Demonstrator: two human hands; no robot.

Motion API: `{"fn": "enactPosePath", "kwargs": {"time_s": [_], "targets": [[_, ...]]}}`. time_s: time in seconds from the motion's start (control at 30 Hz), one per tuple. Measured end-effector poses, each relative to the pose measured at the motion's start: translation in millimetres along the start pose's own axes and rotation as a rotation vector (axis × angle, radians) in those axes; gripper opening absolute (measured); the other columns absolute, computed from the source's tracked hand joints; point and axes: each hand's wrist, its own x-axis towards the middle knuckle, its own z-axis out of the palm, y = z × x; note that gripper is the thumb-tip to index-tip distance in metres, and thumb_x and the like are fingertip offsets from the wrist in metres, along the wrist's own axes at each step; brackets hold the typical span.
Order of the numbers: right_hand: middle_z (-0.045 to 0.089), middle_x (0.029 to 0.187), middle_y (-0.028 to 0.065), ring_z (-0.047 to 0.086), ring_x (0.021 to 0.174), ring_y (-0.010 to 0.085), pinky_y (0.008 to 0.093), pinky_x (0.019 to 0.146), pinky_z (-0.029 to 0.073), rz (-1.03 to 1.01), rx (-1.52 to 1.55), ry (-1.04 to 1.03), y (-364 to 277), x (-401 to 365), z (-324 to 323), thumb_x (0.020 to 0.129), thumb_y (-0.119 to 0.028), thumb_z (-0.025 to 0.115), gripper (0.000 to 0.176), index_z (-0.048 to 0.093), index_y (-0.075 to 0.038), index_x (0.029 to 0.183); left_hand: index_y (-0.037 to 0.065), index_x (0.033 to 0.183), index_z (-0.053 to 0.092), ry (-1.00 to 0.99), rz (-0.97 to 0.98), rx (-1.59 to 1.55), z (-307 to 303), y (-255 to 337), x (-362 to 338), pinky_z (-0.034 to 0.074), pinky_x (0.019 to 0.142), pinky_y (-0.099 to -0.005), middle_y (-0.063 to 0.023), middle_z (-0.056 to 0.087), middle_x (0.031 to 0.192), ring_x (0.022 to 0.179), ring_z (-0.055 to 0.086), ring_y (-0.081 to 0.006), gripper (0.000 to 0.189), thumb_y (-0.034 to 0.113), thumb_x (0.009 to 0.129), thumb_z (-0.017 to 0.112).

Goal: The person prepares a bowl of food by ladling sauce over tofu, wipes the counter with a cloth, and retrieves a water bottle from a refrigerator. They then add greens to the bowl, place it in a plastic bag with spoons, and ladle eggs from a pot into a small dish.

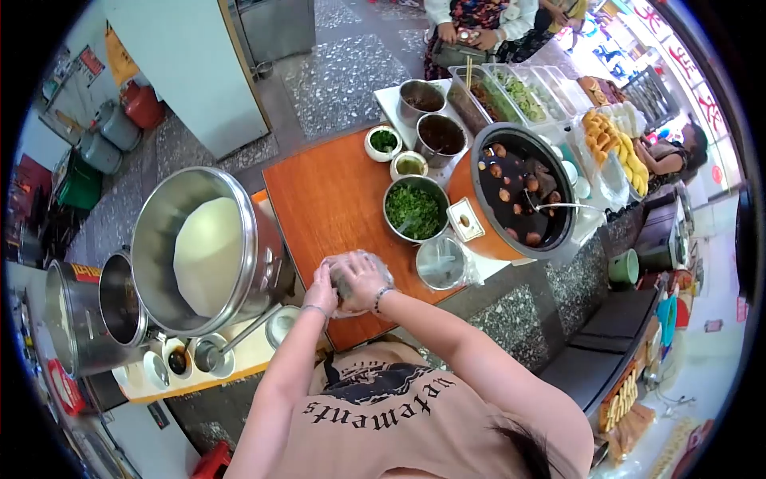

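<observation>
At the near edge of the orange-brown table, a bundle in clear plastic lies between my two hands. What is inside the plastic is mostly covered by my fingers. My left hand grips the bundle's left side. Over its top and right side, my right hand presses down with bent fingers. Just right of the hands stand a steel bowl of chopped greens and a clear plastic tub with a plastic bag beside it.
To the left stands a large steel pot holding something pale, with bowls and a ladle nearby. On the right, a big orange pot holds eggs in dark liquid. Farther back are sauce pots, food tubs and people.
</observation>
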Motion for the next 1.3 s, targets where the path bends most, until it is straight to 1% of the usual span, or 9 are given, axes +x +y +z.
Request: {"fn": "enactPosePath", "kwargs": {"time_s": [0.13, 0.2, 0.33, 0.5, 0.57, 0.77, 0.87, 1.13, 1.3], "targets": [[0.029, 0.143, 0.0271, 0.037, 0.128, 0.0404, 0.0413, 0.102, 0.037, 0.444, 0.322, 0.426, 39.6, -4.4, 36.2, 0.072, -0.041, 0.068, 0.1, 0.011, -0.005, 0.146, 0.004, 0.131, 0.043, 0.338, 0.234, -0.111, -11.6, 13.0, -14.2, 0.04, 0.098, -0.0413, -0.0191, 0.051, 0.125, 0.112, 0.05, -0.0378, 0.047, 0.002, 0.084, 0.044], [0.051, 0.123, 0.028, 0.055, 0.108, 0.0394, 0.0422, 0.085, 0.049, 0.667, 0.889, 0.119, 38.0, -21.3, 13.0, 0.075, -0.034, 0.067, 0.077, 0.035, -0.003, 0.137, 0.006, 0.129, 0.047, 0.322, 0.505, 0.064, -17.6, 22.8, -34.0, 0.043, 0.093, -0.0406, -0.0173, 0.057, 0.117, 0.104, 0.053, -0.0354, 0.051, -0.003, 0.078, 0.046], [0.064, 0.082, 0.0199, 0.061, 0.082, 0.0394, 0.0472, 0.074, 0.047, 0.422, 0.578, 0.528, 52.0, -31.3, 41.5, 0.086, -0.03, 0.055, 0.026, 0.06, -0.005, 0.088, 0.005, 0.121, 0.051, 0.513, 0.331, -0.178, -14.5, 13.2, -51.6, 0.042, 0.093, -0.04, -0.0201, 0.055, 0.119, 0.103, 0.052, -0.0366, 0.043, -0.001, 0.078, 0.048], [0.064, 0.093, 0.0229, 0.062, 0.09, 0.0364, 0.0453, 0.077, 0.048, 0.257, 0.391, -0.121, 45.5, -80.7, 29.1, 0.086, -0.025, 0.049, 0.029, 0.06, -0.002, 0.101, 0.002, 0.087, 0.055, -0.24, -0.169, -0.406, 2.6, -31.5, -84.3, 0.048, 0.072, -0.0369, -0.011, 0.059, 0.073, 0.068, 0.058, -0.0299, 0.013, 0.014, 0.084, 0.05], [0.065, 0.09, 0.0217, 0.062, 0.085, 0.0369, 0.0439, 0.076, 0.048, 0.394, 0.839, 0.149, 51.2, -72.8, 32.1, 0.087, -0.027, 0.048, 0.032, 0.06, -0.001, 0.1, 0.006, 0.084, 0.054, -0.377, -0.269, -0.825, -34.5, 15.9, -84.8, 0.049, 0.072, -0.0325, -0.0022, 0.055, 0.074, 0.071, 0.057, -0.0165, 0.007, 0.01, 0.082, 0.049], [0.066, 0.085, 0.0142, 0.062, 0.079, 0.0243, 0.0375, 0.072, 0.048, 0.37, 1.317, 0.31, 63.1, -56.2, -11.6, 0.089, -0.03, 0.052, 0.029, 0.063, -0.003, 0.092, 0.005, 0.091, 0.056, -0.079, -0.265, -1.609, -62.3, 53.0, -60.0, 0.047, 0.083, -0.0345, -0.0057, 0.059, 0.077, 0.082, 0.061, -0.0212, 0.01, 0.006, 0.086, 0.048], [0.068, 0.092, 0.0143, 0.064, 0.083, 0.0262, 0.0364, 0.077, 0.049, 0.632, 0.912, 0.729, 115.9, -78.2, -12.9, 0.087, -0.027, 0.053, 0.027, 0.067, -0.007, 0.098, 0.004, 0.092, 0.058, -0.136, -0.262, -1.628, -60.4, 47.5, -77.0, 0.047, 0.085, -0.0337, -0.0046, 0.058, 0.074, 0.079, 0.059, -0.0201, 0.011, 0.005, 0.086, 0.048], [0.066, 0.094, 0.0175, 0.061, 0.091, 0.0325, 0.0393, 0.084, 0.047, 0.516, 0.144, 0.349, 164.8, -62.0, 26.6, 0.083, -0.026, 0.053, 0.024, 0.068, -0.009, 0.093, 0.002, 0.101, 0.055, -0.181, -0.226, -1.485, -43.3, 39.9, -94.7, 0.047, 0.081, -0.0325, -0.005, 0.059, 0.073, 0.077, 0.059, -0.0189, 0.015, 0.007, 0.089, 0.048], [0.065, 0.081, 0.0115, 0.062, 0.074, 0.0226, 0.0314, 0.068, 0.05, 0.55, 1.14, 0.886, 149.2, -99.9, -21.0, 0.086, -0.02, 0.058, 0.016, 0.063, -0.007, 0.094, 0.002, 0.101, 0.054, -0.046, -0.24, -1.505, -52.4, 32.9, -96.4, 0.047, 0.077, -0.0303, -0.005, 0.059, 0.074, 0.076, 0.06, -0.0181, 0.014, 0.008, 0.089, 0.049]]}}
